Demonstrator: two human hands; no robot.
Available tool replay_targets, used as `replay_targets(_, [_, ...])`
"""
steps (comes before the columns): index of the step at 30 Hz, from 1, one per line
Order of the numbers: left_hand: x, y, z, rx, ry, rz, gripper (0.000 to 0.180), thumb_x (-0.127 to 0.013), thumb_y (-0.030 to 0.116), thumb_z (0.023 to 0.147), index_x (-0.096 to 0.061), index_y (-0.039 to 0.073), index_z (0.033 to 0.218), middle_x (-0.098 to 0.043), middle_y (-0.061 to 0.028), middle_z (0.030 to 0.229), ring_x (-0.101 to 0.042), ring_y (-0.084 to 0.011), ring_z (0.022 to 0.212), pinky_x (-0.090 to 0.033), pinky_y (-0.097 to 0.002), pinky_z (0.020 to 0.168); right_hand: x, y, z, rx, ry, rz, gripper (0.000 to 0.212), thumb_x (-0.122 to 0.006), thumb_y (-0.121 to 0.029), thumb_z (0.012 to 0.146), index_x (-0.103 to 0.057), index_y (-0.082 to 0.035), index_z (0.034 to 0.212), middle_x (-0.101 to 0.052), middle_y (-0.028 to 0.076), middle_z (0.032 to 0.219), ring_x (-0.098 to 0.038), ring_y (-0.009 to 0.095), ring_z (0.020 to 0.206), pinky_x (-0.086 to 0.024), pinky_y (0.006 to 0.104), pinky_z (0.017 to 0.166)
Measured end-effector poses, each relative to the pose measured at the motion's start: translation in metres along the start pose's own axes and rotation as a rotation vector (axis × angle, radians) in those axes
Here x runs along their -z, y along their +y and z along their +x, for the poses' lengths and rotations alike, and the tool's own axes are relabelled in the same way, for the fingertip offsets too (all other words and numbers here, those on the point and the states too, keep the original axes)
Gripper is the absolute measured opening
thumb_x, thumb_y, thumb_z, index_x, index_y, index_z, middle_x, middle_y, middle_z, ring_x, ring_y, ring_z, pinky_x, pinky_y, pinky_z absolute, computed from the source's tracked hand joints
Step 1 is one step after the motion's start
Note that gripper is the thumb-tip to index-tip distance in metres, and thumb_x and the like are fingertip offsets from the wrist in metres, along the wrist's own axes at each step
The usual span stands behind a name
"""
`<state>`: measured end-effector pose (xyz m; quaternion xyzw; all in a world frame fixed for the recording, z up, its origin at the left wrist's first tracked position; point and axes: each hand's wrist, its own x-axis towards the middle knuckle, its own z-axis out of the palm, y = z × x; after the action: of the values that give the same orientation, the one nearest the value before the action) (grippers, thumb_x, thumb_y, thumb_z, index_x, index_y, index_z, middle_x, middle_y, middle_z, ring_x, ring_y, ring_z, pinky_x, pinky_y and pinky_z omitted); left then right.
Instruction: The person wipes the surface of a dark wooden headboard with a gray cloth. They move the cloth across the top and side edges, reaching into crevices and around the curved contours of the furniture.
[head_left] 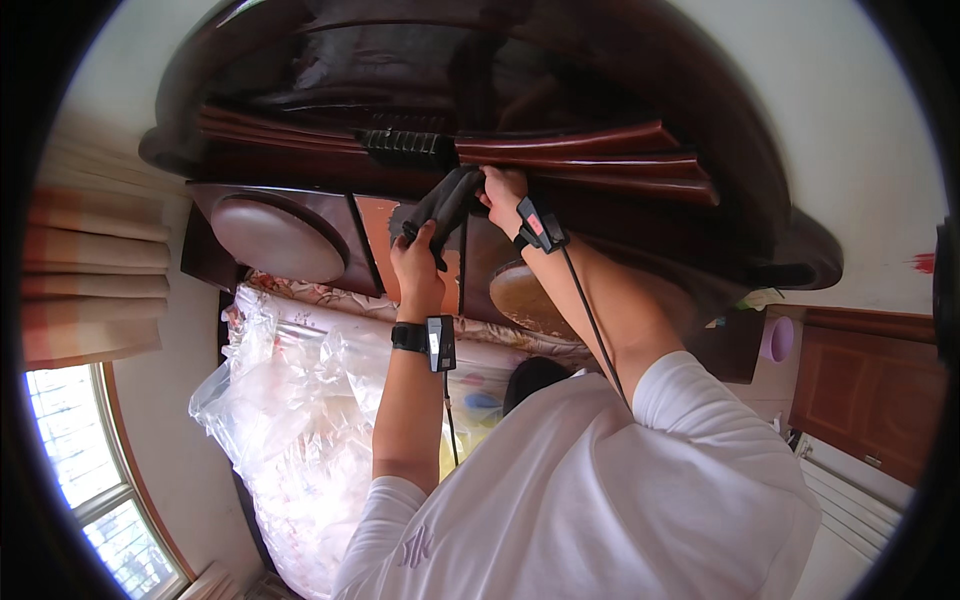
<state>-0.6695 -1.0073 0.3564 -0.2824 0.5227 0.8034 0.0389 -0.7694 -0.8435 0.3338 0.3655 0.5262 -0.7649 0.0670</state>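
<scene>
A dark grey cloth (447, 206) is stretched between my two hands, in front of a glossy dark brown headboard (600, 90). My left hand (418, 270) is closed on the lower end of the cloth. Higher and to the right, my right hand (503, 192) pinches the upper end, close under the headboard's reddish ridged moulding (590, 155). Just left of the cloth's top sits a black ribbed block (408, 146) on the moulding. Behind the cloth, a panel (376, 225) shows worn, peeling patches.
Two rounded panels flank the middle: a smooth left one (275, 238) and a worn right one (530, 300). Clear plastic sheeting (310, 400) covers the bed. To the left hang striped curtains (95, 270) above a window (100, 480). A brown cabinet (860, 390) stands at the right.
</scene>
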Motion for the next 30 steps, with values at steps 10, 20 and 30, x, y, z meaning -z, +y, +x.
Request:
replay_targets(10, [-0.059, -0.004, 0.008, 0.215, 0.146, -0.245, 0.026, -0.068, 0.019, 0.107, -0.064, 0.006, 0.129, -0.072, -0.0095, 0.113, -0.075, -0.0327, 0.095, -0.067, -0.0498, 0.076, 0.031, -0.004, -0.033, 0.218, 0.154, 0.309, 0.027, -0.066, -0.020, 0.107, -0.068, 0.006, 0.115, -0.072, 0.014, 0.103, -0.069, 0.019, 0.076, -0.058, 0.0294, 0.067])
replay_targets(20, [-0.099, -0.084, 0.021, -0.008, 0.016, 0.059, 0.040, -0.076, 0.013, 0.101, -0.063, -0.002, 0.136, -0.071, -0.0138, 0.126, -0.071, -0.0224, 0.110, -0.060, -0.0302, 0.090, 0.098, -0.046, -0.059, 0.212, 0.248, 0.373, 0.027, -0.064, -0.014, 0.107, -0.071, 0.011, 0.111, -0.072, 0.017, 0.109, -0.069, 0.020, 0.079, -0.064, 0.0296, 0.065])
replay_targets(30, [-0.195, -0.070, -0.044, 0.294, -0.208, -0.169, 0.023, -0.066, 0.006, 0.106, -0.065, -0.005, 0.126, -0.069, -0.0149, 0.127, -0.069, -0.0276, 0.121, -0.066, -0.0349, 0.101, 0.199, -0.099, -0.096, 0.369, 0.248, 0.473, 0.020, -0.073, -0.008, 0.104, -0.072, 0.008, 0.116, -0.071, 0.014, 0.115, -0.068, 0.021, 0.098, -0.069, 0.0357, 0.073])
